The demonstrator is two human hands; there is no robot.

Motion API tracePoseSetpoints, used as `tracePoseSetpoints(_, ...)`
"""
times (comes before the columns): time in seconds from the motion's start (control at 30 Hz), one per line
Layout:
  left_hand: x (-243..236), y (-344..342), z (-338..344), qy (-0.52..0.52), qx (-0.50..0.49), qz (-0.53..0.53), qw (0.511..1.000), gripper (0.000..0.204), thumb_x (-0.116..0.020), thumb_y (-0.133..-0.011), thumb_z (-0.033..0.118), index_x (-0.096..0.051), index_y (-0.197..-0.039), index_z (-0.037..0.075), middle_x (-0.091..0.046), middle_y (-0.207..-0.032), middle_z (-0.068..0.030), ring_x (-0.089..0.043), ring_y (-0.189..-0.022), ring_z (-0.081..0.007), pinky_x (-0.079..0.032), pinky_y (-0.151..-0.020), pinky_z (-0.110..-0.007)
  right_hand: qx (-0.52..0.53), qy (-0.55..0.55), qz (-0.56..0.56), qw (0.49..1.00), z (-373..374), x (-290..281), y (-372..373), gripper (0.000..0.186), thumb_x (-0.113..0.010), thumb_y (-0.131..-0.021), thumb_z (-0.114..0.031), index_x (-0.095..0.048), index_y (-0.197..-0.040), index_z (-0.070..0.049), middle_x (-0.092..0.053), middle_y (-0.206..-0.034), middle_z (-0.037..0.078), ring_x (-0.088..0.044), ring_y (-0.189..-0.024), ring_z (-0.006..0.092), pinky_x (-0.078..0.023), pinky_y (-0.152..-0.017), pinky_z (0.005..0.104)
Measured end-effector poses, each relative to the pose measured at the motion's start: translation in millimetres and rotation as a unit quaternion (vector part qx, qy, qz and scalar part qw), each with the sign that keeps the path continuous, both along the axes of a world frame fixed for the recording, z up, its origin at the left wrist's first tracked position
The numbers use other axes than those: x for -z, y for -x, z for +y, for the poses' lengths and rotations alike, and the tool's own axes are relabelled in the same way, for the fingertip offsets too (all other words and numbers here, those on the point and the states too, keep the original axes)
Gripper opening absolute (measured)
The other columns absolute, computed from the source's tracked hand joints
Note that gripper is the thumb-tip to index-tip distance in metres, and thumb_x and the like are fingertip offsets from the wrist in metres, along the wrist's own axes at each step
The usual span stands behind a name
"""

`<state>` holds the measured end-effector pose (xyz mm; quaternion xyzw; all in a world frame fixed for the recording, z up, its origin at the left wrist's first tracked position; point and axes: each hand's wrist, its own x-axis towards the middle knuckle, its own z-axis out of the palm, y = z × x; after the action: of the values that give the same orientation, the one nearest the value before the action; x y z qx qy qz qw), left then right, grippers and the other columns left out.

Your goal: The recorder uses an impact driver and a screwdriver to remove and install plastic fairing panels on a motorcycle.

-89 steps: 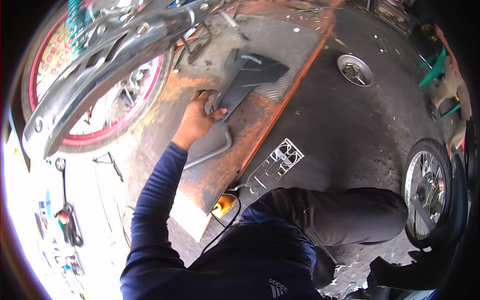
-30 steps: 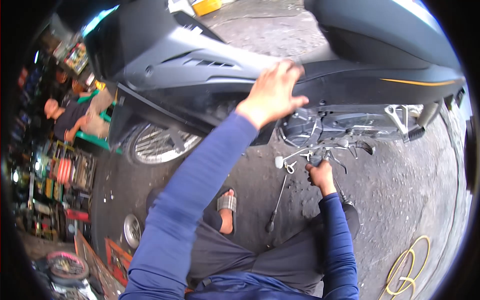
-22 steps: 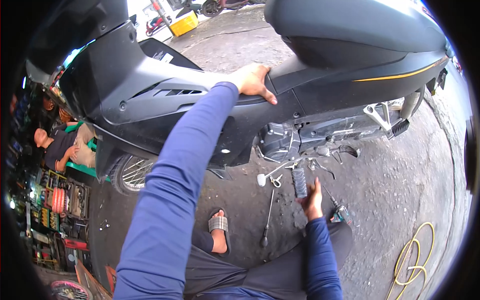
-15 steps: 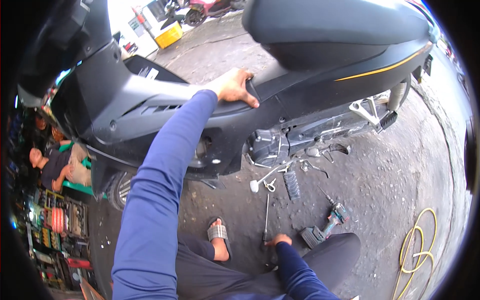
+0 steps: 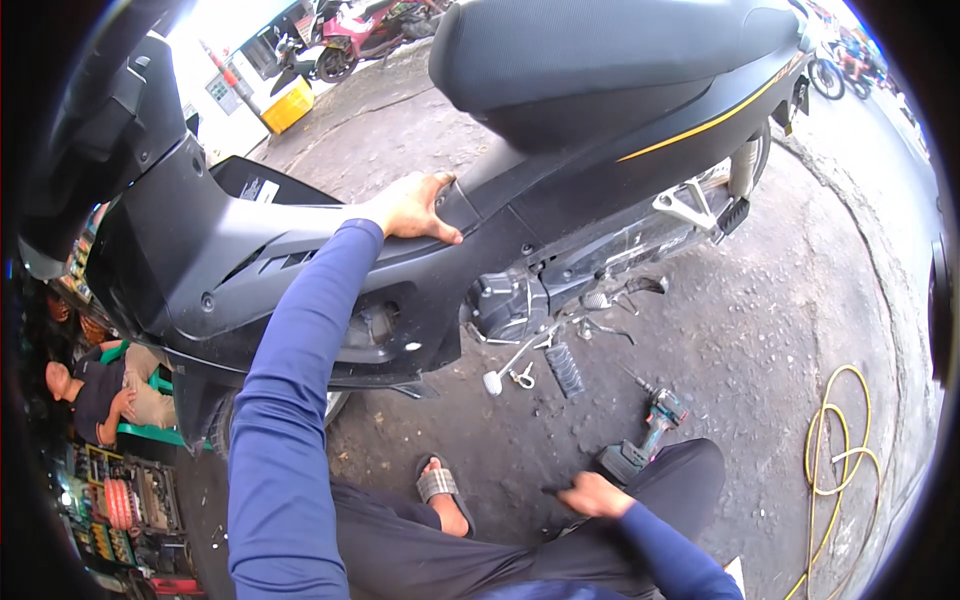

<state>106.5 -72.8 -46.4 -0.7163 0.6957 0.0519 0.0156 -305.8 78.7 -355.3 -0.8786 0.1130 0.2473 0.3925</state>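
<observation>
A black underbone motorbike [image 5: 560, 190] stands across the view, its seat at the upper right. My left hand [image 5: 415, 207] lies over the raised centre panel [image 5: 330, 222] just ahead of the seat, thumb on the near side and fingers curled over the top. Low in front of me, my right hand [image 5: 597, 495] is closed in a fist, slightly smeared by motion. The dark handle of a screwdriver [image 5: 552, 490] pokes out on its left; its long shaft cannot be made out. Close beside this hand, a cordless drill [image 5: 640, 440] lies on the ground by my knee.
The gear pedal [image 5: 493, 383] and rubber footrest [image 5: 565, 370] jut out below the engine. A yellow hose [image 5: 815, 480] lies coiled at right. Another person [image 5: 110, 390] sits at left near shelves of goods [image 5: 110, 500]. A yellow crate [image 5: 288, 106] stands beyond the motorbike.
My right hand has lifted and moved right with the screwdriver, whose shaft was upright in view before. My left hand keeps its hold. The view has shifted, moving the motorbike leftward in it.
</observation>
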Motion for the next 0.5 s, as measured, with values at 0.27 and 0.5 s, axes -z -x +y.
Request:
tracePoseSetpoints(0.27,-7.9,-0.5,-1.0,0.001,0.01,0.02,1.0,0.095,-0.081,-0.057,0.037,-0.042,-0.134,-0.005,-0.06,-0.111,-0.0303,-0.059,-0.106,-0.04,-0.045,-0.093,-0.04,0.447,-0.215,-0.162,0.853,9.7,-183.5,92.3,0.034,-0.061,-0.077,0.0,-0.057,-0.111,0.003,-0.059,-0.08,0.002,-0.052,-0.071,0.0068,-0.043,-0.064,0.021)
tracePoseSetpoints(0.5,-4.2,-5.4,-3.2,-0.006,-0.006,0.017,1.0,0.098,-0.081,-0.057,0.038,-0.041,-0.135,-0.004,-0.058,-0.115,-0.0313,-0.057,-0.11,-0.0396,-0.044,-0.095,-0.039,0.455,-0.068,-0.415,0.785,-14.4,-187.2,-22.1,0.044,-0.06,-0.078,0.0,-0.053,-0.122,0.002,-0.058,-0.08,0.012,-0.057,-0.07,0.0213,-0.047,-0.068,0.0296)
